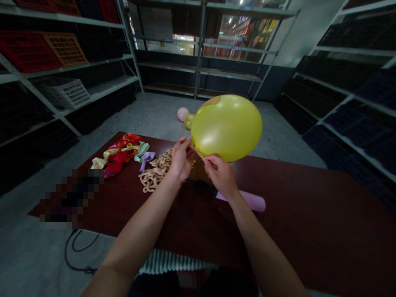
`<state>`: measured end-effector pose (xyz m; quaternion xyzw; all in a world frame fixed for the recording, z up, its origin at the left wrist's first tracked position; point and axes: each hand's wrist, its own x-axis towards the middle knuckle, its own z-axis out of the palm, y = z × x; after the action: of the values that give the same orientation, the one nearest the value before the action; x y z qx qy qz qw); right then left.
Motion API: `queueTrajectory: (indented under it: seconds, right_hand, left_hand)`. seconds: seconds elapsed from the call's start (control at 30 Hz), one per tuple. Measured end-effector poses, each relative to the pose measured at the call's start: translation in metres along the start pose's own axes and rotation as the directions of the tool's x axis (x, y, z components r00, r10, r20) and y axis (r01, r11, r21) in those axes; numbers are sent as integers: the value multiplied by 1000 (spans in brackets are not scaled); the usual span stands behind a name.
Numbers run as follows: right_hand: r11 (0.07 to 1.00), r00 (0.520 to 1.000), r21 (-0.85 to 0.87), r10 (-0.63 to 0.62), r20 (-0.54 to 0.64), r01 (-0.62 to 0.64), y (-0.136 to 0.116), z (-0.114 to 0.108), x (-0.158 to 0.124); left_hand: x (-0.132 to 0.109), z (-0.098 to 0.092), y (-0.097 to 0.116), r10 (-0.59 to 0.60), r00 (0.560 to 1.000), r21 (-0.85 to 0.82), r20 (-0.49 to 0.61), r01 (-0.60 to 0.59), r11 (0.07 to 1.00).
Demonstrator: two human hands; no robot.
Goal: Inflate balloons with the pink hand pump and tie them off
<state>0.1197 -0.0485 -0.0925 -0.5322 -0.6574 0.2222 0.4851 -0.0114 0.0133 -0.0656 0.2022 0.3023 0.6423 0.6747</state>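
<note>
The yellow balloon (229, 128) looks plump and glossy; left fingers (185, 144) and right fingers (212, 159) pinch, apparently, tan cord (199, 153).

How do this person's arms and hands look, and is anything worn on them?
The left arm and right arm are bare, with no sleeves in view. The left hand and right hand have no gloves, and no watch shows.

Dim; yellow balloon (227, 128) glinting; edges stretched
</note>
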Motion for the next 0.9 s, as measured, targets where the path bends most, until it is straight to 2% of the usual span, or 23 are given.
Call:
queueTrajectory:
  seconds: [0.13,0.3,0.37,0.43,0.57,0.67,0.7,0.77,0.83,0.9]
  right_hand:
    - [1000,999,-28,-11,-50,9,6,-4,0]
    - [991,967,-116,-97,-234,71,6,-13,5]
    - [982,955,-149,-155,-254,119,7,-15,7]
    - [980,952,-152,-165,-258,129,10,-14,9]
    - [992,954,-120,-63,-293,29,25,-9,12]
    - [996,955,-90,1,-295,-29,35,-8,13]
    - [996,954,-76,20,-298,-44,37,-9,13]
    - [997,950,-48,50,-308,-68,40,-12,14]
    - [997,946,-30,64,-318,-77,41,-16,15]
    - [997,945,-33,57,-324,-71,41,-19,16]
  left_hand:
    - [-5,1,-6,161,977,54,137,-170,984]
    - [-17,16,-14,328,866,152,377,-407,901]
    - [-16,28,-16,371,826,210,425,-489,847]
    - [-5,42,-20,397,800,271,450,-546,793]
    - [45,79,-35,374,780,418,502,-597,685]
    - [83,106,-48,237,763,530,602,-603,596]
    - [90,112,-51,189,744,545,641,-614,571]
    - [95,117,-53,135,702,544,699,-645,537]
    - [91,112,-49,126,669,525,732,-673,521]
    - [82,97,-40,129,675,534,727,-673,512]
